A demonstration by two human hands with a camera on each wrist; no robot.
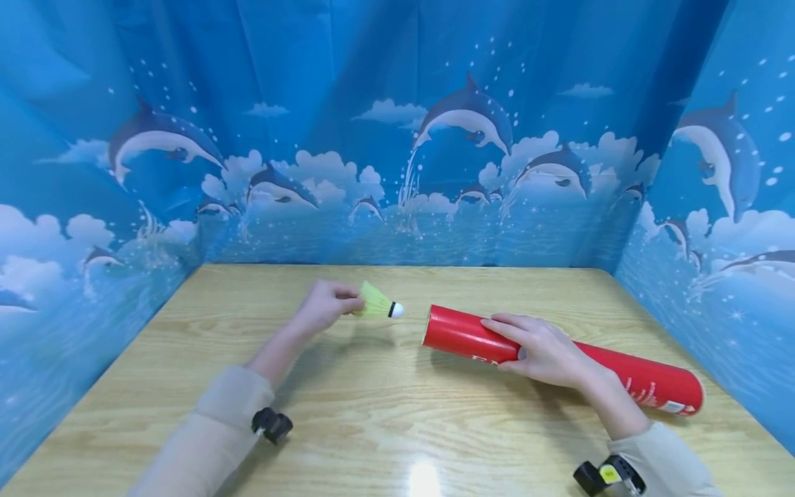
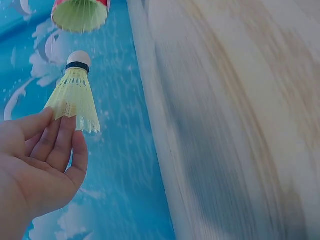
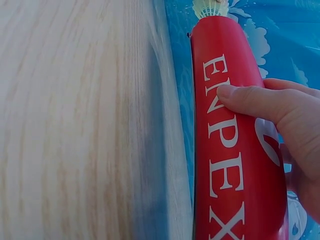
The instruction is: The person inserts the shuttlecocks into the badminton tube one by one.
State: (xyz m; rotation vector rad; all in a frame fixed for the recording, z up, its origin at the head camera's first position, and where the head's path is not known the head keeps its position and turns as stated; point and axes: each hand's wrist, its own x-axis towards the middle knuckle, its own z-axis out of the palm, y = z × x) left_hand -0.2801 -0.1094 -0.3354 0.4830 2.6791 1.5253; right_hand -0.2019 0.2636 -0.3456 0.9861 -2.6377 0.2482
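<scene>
A yellow-green shuttlecock with a white cork and a black band is pinched at its skirt by my left hand. Its cork points right, toward the open end of a red shuttlecock tube, with a gap between them. My right hand grips that tube around its upper part, thumb on the near side. In the right wrist view, white lettering runs along the tube. The left wrist view shows the pale inside of the tube's mouth ahead of the cork.
Both arms reach over a light wood-grain table. Blue curtains printed with dolphins and clouds stand along its back and sides. Each sleeve carries a black wrist camera, the left one close above the tabletop.
</scene>
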